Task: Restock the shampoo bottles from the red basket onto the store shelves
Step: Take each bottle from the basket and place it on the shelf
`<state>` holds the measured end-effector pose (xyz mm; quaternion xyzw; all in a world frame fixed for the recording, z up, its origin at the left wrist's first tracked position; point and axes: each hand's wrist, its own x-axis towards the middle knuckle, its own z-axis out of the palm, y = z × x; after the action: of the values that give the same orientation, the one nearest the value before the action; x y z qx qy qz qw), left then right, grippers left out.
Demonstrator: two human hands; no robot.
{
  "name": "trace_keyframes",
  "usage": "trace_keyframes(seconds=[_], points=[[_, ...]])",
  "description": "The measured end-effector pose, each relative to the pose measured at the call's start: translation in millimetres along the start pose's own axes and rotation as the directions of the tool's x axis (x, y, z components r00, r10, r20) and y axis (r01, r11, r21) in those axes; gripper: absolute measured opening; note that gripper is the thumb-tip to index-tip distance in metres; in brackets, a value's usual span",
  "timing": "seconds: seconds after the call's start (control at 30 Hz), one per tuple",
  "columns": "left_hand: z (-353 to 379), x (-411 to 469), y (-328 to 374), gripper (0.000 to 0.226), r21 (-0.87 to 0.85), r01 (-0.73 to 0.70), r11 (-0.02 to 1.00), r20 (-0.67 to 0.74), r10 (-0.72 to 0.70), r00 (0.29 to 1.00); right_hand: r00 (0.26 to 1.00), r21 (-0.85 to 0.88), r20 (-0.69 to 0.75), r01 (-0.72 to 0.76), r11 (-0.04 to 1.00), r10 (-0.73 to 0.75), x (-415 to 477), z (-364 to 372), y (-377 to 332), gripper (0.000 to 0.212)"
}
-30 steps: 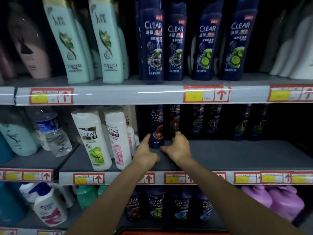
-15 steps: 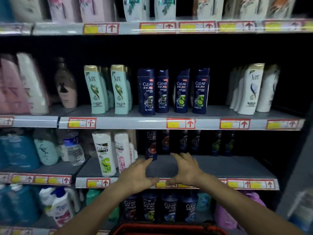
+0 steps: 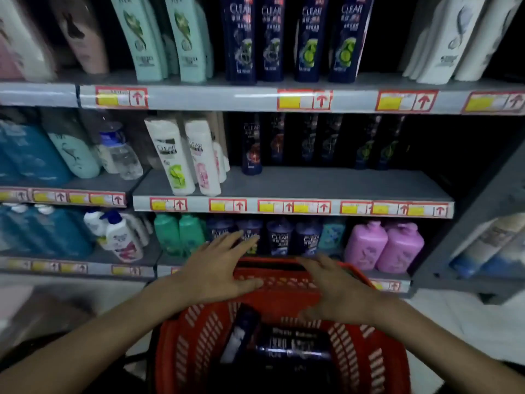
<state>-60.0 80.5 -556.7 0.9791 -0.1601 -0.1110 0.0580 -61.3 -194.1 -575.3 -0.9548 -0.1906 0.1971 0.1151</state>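
The red basket (image 3: pixel 366 362) sits low in front of me, with dark blue shampoo bottles (image 3: pixel 287 344) lying inside it. My left hand (image 3: pixel 218 268) hovers over the basket's far left rim, fingers spread and empty. My right hand (image 3: pixel 333 288) is held over the far right rim, fingers straight and empty too. On the middle shelf (image 3: pixel 326 184) a dark Clear bottle (image 3: pixel 251 146) stands forward of a dim row of similar bottles further back.
White Clear bottles (image 3: pixel 173 155) stand at the left of the middle shelf. Dark blue Clear bottles (image 3: pixel 289 38) fill the upper shelf. Pink jugs (image 3: pixel 383 245) and green bottles (image 3: pixel 179 234) stand on the lowest shelf. A grey shelf unit (image 3: pixel 477 223) juts out at right.
Both hands have let go of the dark bottle on the middle shelf and drawn back down over the red basket. My view has dropped, bringing the basket's contents into sight.
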Motion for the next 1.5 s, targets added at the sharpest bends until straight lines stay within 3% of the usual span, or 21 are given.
trace_keyframes(seconds=[0.07,0.17,0.27,0.4,0.5,0.67,0.87,1.0,1.17,1.33,1.5], points=[[30.8,-5.2,-3.0,0.098,-0.03,0.005,1.0,0.066,-0.003,0.998,0.994,-0.018,0.107,0.01,1.0,-0.008,-9.8,37.1,-0.4,0.115],[69.9,-2.5,-5.5,0.104,-0.011,0.017,1.0,0.15,-0.015,0.989,0.968,-0.224,0.251,0.077,0.972,-0.019,-16.0,75.3,-7.1,0.105],[97.6,4.3,5.2,0.1,0.046,-0.036,0.998,0.188,0.026,0.982,0.926,-0.182,0.377,0.101,0.978,-0.025,-13.5,86.2,-6.0,0.091],[134.6,5.3,6.0,0.103,0.142,-0.079,0.987,0.344,0.026,0.939,0.901,-0.323,0.432,0.121,0.938,0.032,-10.0,97.9,4.1,0.059],[159.5,6.1,1.9,0.106,0.188,-0.087,0.978,0.478,-0.013,0.878,0.872,-0.389,0.483,0.137,0.911,0.076,-9.5,108.9,7.2,0.053],[191.3,16.3,-2.5,0.103,0.231,-0.088,0.969,0.476,-0.034,0.879,0.853,-0.346,0.522,0.184,0.92,0.025,-13.5,129.7,10.6,0.038],[217.5,28.4,-13.6,0.075,0.405,-0.074,0.911,0.385,-0.097,0.918,0.832,-0.321,0.554,0.168,0.932,0.04,-16.7,131.3,19.0,0.048],[234.2,43.2,-13.4,0.083,0.16,0.242,0.957,0.287,-0.28,0.916,0.85,-0.343,0.525,0.165,0.925,0.044,-17.2,128.0,25.9,0.048],[253.0,65.3,-7.8,0.088,-0.019,0.489,0.872,0.227,-0.472,0.852,0.838,-0.361,0.544,0.185,0.914,0.045,-13.8,131.0,27.6,0.049],[269.8,76.8,-2.5,0.085,-0.205,0.613,0.763,0.208,-0.578,0.789,0.82,-0.36,0.57,0.195,0.912,0.049,-2.1,134.0,27.4,0.051],[259.9,75.3,-2.6,0.079,-0.286,0.583,0.76,0.26,-0.525,0.811,0.829,-0.379,0.557,0.216,0.9,0.036,9.5,132.2,28.0,0.045]])
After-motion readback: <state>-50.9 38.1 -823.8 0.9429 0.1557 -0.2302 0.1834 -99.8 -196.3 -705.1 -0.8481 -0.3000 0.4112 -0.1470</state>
